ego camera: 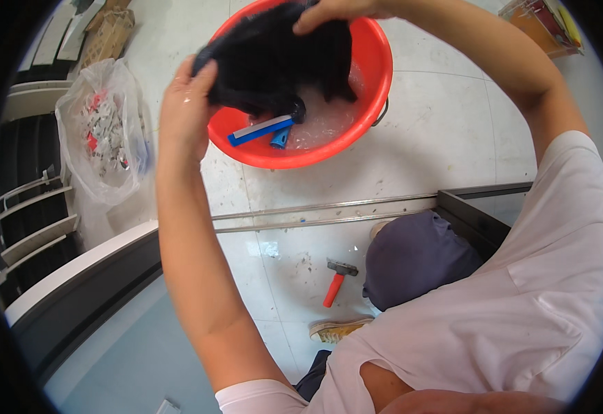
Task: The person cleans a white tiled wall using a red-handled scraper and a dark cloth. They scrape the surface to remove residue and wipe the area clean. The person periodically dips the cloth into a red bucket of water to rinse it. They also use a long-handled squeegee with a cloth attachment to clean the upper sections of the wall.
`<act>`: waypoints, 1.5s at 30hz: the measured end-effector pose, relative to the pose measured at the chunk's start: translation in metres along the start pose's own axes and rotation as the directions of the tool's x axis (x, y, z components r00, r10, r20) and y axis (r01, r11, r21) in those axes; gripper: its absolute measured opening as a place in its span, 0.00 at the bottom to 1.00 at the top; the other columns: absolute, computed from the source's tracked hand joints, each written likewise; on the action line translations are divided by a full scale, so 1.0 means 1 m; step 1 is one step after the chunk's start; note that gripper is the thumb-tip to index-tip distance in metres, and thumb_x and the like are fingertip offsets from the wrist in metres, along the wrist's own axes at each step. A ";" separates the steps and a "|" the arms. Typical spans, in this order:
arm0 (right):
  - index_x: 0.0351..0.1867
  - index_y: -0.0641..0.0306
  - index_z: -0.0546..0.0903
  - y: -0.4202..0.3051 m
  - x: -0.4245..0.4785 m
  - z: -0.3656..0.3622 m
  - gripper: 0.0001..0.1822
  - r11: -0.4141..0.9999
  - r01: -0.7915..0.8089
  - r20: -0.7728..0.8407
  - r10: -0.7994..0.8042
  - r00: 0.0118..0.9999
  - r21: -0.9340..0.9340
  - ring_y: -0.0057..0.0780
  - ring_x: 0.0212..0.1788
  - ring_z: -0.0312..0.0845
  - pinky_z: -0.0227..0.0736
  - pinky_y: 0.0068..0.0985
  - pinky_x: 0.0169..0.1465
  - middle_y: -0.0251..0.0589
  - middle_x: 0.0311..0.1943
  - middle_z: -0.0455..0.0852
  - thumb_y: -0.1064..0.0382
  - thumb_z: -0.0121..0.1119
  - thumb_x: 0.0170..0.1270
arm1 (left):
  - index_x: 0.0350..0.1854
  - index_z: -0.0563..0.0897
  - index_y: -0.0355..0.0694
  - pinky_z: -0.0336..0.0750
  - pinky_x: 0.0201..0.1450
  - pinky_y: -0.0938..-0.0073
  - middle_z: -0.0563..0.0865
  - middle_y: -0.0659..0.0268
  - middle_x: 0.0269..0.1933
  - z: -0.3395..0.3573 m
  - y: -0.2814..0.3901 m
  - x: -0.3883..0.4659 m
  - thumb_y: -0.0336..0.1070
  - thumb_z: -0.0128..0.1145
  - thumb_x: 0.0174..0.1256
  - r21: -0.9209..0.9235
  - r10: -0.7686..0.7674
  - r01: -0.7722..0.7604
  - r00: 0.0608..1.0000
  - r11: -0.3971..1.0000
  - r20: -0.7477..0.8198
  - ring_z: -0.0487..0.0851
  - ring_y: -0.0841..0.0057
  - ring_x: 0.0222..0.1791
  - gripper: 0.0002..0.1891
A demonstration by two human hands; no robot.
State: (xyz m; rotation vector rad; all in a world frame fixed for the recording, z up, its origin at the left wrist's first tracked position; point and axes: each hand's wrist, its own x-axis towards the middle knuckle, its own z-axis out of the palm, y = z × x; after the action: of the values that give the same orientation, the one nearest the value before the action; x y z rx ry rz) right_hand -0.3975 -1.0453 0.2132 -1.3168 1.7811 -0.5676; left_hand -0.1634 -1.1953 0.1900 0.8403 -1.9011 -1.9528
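Observation:
A dark, wet-looking cloth (275,52) is spread between my two hands over a red plastic basin (379,98). My left hand (190,95) grips its left end; my right hand (332,13) pinches its upper right edge. Cloudy, sudsy water (325,124) lies in the basin. A blue-and-white squeegee (261,130) leans inside, partly covered by the cloth, and a blue handle (280,138) shows beneath it. On the floor nearer my body lies a scraper with a red handle (334,290) and a metal head.
Metal floor tracks (322,213) cross below the basin, meeting a dark-framed glass panel (482,194) at right. A clear plastic bag of scraps (107,139) stands left, near cardboard (110,36). A box (539,26) sits at upper right. My shoe (337,330) is beside the scraper.

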 end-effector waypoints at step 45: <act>0.63 0.53 0.74 0.033 0.031 0.051 0.39 0.814 -0.057 -0.008 0.065 0.998 -0.578 0.43 0.54 0.79 0.76 0.39 0.58 0.44 0.49 0.84 0.70 0.73 0.44 | 0.48 0.78 0.34 0.79 0.41 0.77 0.83 0.65 0.38 0.038 -0.001 -0.014 0.19 0.56 0.54 -0.206 0.031 -0.001 0.989 0.979 0.145 0.83 0.76 0.37 0.17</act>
State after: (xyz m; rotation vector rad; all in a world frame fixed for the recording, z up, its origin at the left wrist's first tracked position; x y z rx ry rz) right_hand -0.3770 -1.0567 0.1494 -1.6455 2.0661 0.0450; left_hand -0.1746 -1.1566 0.1900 0.6363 -1.7361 -2.2097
